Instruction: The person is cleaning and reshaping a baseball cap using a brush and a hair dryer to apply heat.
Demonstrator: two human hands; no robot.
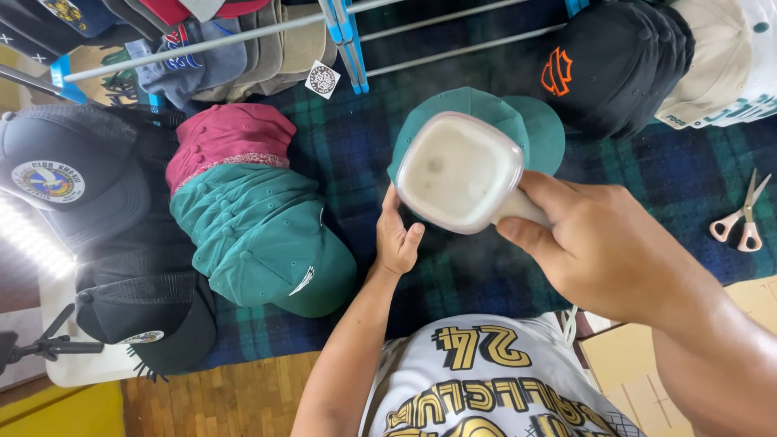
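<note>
one pair of scissors point(740, 220), one white handheld steamer point(460, 171), two hands, and one stack of teal caps point(259, 235).

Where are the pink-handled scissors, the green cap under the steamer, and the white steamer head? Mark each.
Pink-handled scissors point(743, 217): head view, at the pivot.
Green cap point(537, 128): head view, on its brim.
White steamer head point(459, 171): head view, flat face centre.

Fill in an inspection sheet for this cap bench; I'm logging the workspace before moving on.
Surface: dark blue-green plaid cloth.
Job's things: green cap under a white handheld steamer.
Clutter: stack of green caps, maroon caps, black caps, scissors.
Grippers: left hand at the green cap's edge; right hand grips the steamer's handle.
Cables: nothing seen.
Surroundings: metal rack, wooden floor, cardboard box.
</note>
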